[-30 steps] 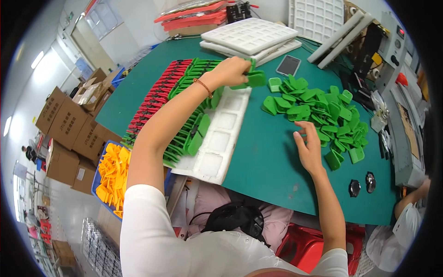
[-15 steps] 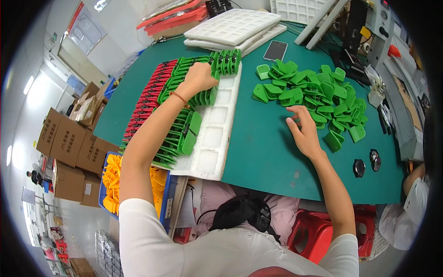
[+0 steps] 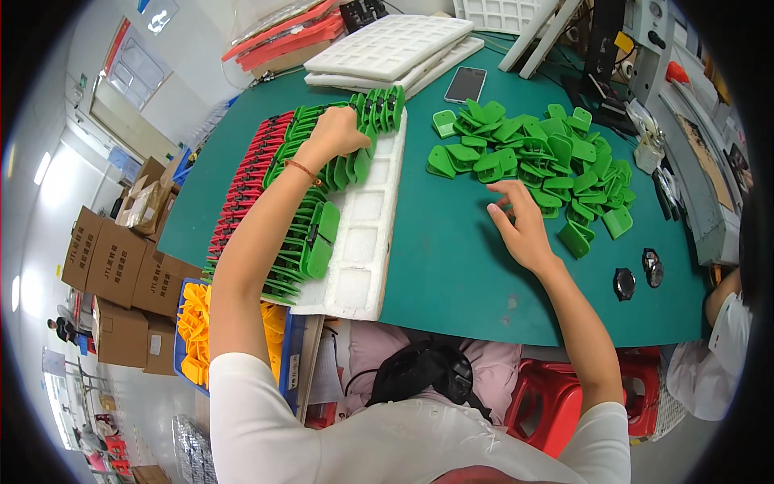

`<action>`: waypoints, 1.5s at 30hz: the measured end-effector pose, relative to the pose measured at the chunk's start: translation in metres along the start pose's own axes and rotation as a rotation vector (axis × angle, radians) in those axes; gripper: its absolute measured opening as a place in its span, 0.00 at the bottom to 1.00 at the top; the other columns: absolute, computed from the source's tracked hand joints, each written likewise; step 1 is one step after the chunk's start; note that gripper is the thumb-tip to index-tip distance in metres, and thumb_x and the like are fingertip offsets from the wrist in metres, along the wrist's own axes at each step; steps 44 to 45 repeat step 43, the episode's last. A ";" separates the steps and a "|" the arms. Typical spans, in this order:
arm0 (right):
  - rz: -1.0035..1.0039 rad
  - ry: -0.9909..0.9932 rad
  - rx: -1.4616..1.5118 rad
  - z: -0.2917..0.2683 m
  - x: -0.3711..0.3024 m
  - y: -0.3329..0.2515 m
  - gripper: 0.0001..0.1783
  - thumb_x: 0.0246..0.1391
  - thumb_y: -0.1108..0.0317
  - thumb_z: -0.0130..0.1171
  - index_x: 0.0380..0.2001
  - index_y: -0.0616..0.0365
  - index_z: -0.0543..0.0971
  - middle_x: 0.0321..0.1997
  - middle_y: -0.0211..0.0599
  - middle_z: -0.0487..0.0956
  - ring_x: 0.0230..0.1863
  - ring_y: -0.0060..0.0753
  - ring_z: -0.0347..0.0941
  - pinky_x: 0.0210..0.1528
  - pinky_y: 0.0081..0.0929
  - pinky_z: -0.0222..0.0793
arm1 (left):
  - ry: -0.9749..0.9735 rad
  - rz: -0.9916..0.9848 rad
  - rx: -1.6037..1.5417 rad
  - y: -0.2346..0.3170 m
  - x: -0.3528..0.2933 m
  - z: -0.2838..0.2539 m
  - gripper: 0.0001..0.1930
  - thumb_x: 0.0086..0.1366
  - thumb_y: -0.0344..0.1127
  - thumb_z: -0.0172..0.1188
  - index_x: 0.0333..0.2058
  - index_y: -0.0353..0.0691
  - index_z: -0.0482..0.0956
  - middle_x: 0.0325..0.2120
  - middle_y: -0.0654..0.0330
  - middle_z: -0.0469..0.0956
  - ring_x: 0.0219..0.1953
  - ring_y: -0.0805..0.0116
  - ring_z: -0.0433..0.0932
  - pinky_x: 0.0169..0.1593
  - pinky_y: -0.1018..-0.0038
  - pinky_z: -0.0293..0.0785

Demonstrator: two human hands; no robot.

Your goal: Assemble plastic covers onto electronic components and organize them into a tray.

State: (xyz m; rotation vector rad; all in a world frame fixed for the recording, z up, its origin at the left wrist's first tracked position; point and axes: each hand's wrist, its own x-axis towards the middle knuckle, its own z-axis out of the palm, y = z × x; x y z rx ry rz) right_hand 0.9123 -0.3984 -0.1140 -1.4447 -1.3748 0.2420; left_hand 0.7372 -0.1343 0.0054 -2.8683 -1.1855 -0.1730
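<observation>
A white foam tray [image 3: 359, 250] holds tightly packed rows of green plastic pieces [image 3: 320, 246] with black parts between them, and a row of red pieces [image 3: 256, 165] on their left. My left hand [image 3: 337, 135] is curled over the upper green row, its fingers closed down on a green piece. The fingertips are partly hidden, so the exact hold is unclear. My right hand [image 3: 524, 222] hovers at the near edge of a heap of loose green bent plastic pieces [image 3: 556, 153]. Its thumb and forefinger are apart, with nothing between them.
White foam trays [image 3: 391, 48] lie stacked at the back, near a phone [image 3: 466, 85]. Two round black watch-like objects [image 3: 624, 284] lie at the right. A blue bin [image 3: 179, 339] of yellow pieces [image 3: 193, 323] stands below the tray's left. Another person's arm [image 3: 724, 298] shows at far right.
The whole view has shifted slightly, moving the table's contents left in the picture. Both hands keep nearly the same poses, left over the green row and right beside the heap.
</observation>
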 end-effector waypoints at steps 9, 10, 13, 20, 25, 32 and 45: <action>-0.005 -0.018 0.001 0.002 0.001 -0.003 0.15 0.52 0.73 0.52 0.44 0.61 0.69 0.43 0.38 0.69 0.33 0.28 0.71 0.29 0.22 0.66 | 0.016 0.036 0.071 0.007 -0.015 0.009 0.16 0.40 0.36 0.61 0.23 0.25 0.77 0.24 0.37 0.75 0.30 0.43 0.77 0.39 0.60 0.75; -0.009 -0.018 -0.004 0.003 0.001 -0.003 0.15 0.52 0.73 0.52 0.44 0.61 0.69 0.43 0.38 0.69 0.32 0.28 0.71 0.29 0.22 0.66 | 0.027 0.026 0.044 0.005 -0.015 0.010 0.17 0.40 0.37 0.61 0.23 0.25 0.76 0.24 0.37 0.75 0.30 0.43 0.77 0.39 0.60 0.75; -0.015 -0.018 -0.019 0.004 0.002 -0.004 0.15 0.52 0.72 0.52 0.44 0.60 0.69 0.43 0.39 0.69 0.32 0.29 0.71 0.29 0.22 0.66 | 0.032 0.017 0.027 0.006 -0.018 0.009 0.18 0.41 0.37 0.61 0.25 0.24 0.76 0.24 0.37 0.76 0.30 0.43 0.77 0.38 0.61 0.75; 0.018 -0.021 -0.036 -0.003 -0.001 -0.002 0.15 0.53 0.71 0.52 0.44 0.60 0.69 0.43 0.39 0.69 0.33 0.30 0.72 0.30 0.24 0.68 | -0.027 0.016 0.019 0.008 -0.012 0.012 0.15 0.39 0.36 0.61 0.21 0.25 0.76 0.22 0.38 0.76 0.29 0.44 0.77 0.37 0.61 0.75; 0.004 -0.033 -0.041 -0.003 0.001 -0.003 0.15 0.52 0.71 0.52 0.44 0.60 0.69 0.43 0.40 0.69 0.33 0.30 0.72 0.31 0.24 0.67 | 0.076 0.020 0.036 0.004 -0.017 0.015 0.14 0.39 0.36 0.60 0.20 0.26 0.77 0.22 0.38 0.76 0.28 0.44 0.77 0.36 0.59 0.75; -0.109 0.001 -0.125 0.012 0.003 -0.003 0.15 0.51 0.75 0.52 0.44 0.61 0.72 0.44 0.43 0.71 0.40 0.38 0.68 0.44 0.28 0.64 | 0.057 0.001 0.148 -0.005 -0.029 0.021 0.09 0.41 0.35 0.60 0.23 0.39 0.81 0.23 0.49 0.78 0.28 0.53 0.79 0.33 0.60 0.76; -0.096 -0.101 -0.152 -0.005 -0.008 -0.005 0.17 0.54 0.74 0.50 0.49 0.58 0.69 0.52 0.41 0.67 0.51 0.37 0.67 0.53 0.27 0.61 | 0.119 0.232 0.253 0.053 -0.014 0.009 0.19 0.42 0.38 0.61 0.35 0.35 0.79 0.38 0.44 0.72 0.38 0.54 0.77 0.35 0.60 0.75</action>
